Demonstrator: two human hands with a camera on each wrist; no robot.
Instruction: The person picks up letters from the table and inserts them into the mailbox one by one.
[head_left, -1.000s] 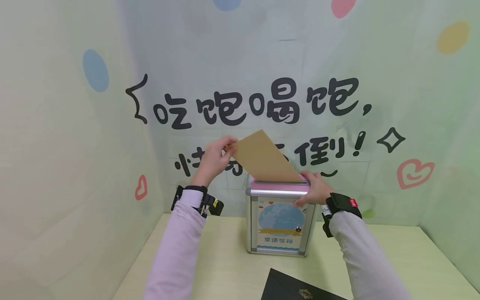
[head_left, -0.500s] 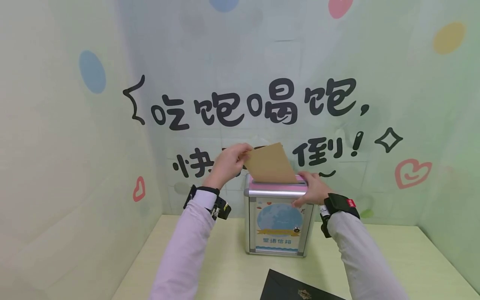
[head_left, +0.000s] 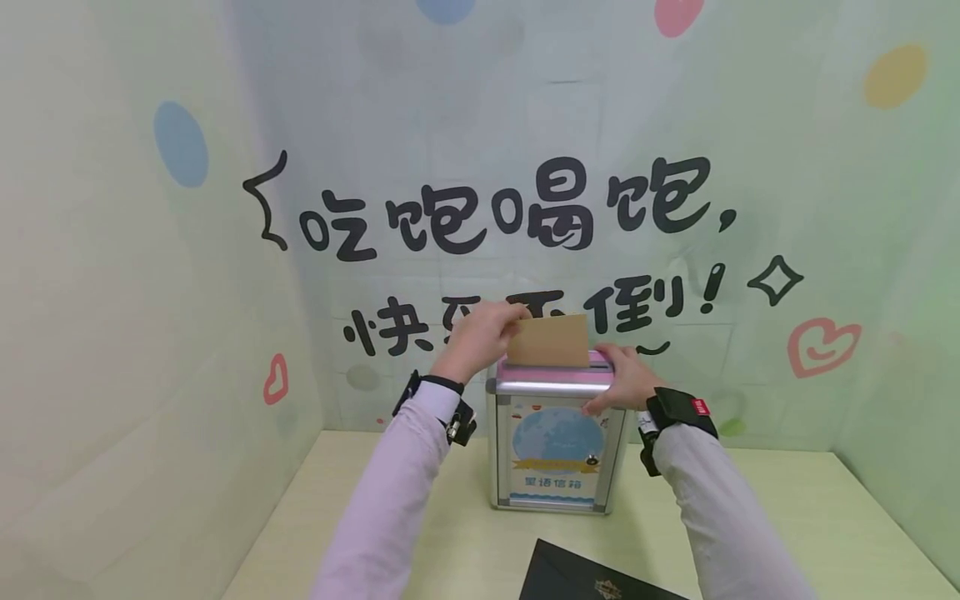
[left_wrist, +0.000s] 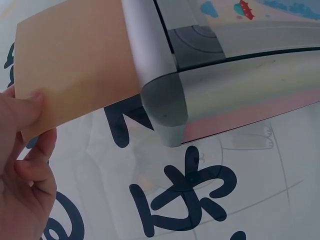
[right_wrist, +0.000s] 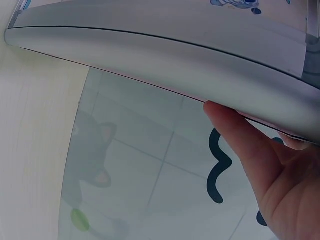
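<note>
A brown paper envelope (head_left: 550, 342) stands upright with its lower part inside the slot in the pink top of a silver-framed letter box (head_left: 557, 450). My left hand (head_left: 483, 337) pinches the envelope's upper left corner; in the left wrist view the thumb lies on one face of the envelope (left_wrist: 75, 65), fingers behind. My right hand (head_left: 628, 379) grips the box's upper right corner, thumb toward the front and fingers on the top. In the right wrist view the thumb touches the frame's edge, and most of the fingers are hidden.
A black envelope (head_left: 592, 575) with a gold emblem lies on the pale table (head_left: 442, 550) in front of the box, cut off by the lower frame edge. Close behind the box rises a wall (head_left: 420, 100) with black lettering; side walls flank the table.
My left hand has moved right and down, and the brown envelope has sunk deeper into the slot, its tilt now nearly level. The right hand keeps its hold on the box.
</note>
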